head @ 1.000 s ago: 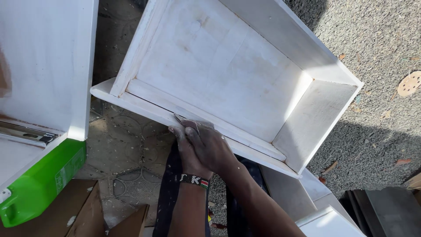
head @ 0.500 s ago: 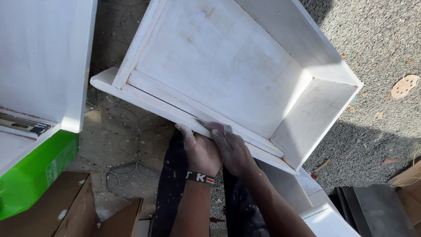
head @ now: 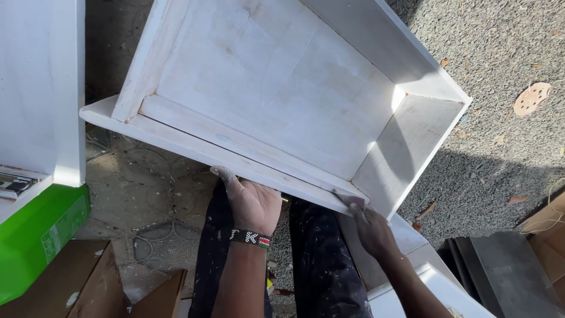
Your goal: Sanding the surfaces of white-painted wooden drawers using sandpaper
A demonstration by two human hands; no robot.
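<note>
gravel ground; white drawer bare inside; left hand grips rim, right hand pinches sandpaper

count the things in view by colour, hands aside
white: 3, the open drawer box, the cabinet panel at left, the boards at lower right
green: 1, a container
brown: 1, the sandpaper piece under the right hand
tan: 1, a sanding disc
total: 6

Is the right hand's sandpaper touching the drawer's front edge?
Touching. The head view shows the sandpaper, under the right hand, pressed flat on the drawer edge near its corner, no gap.
</note>
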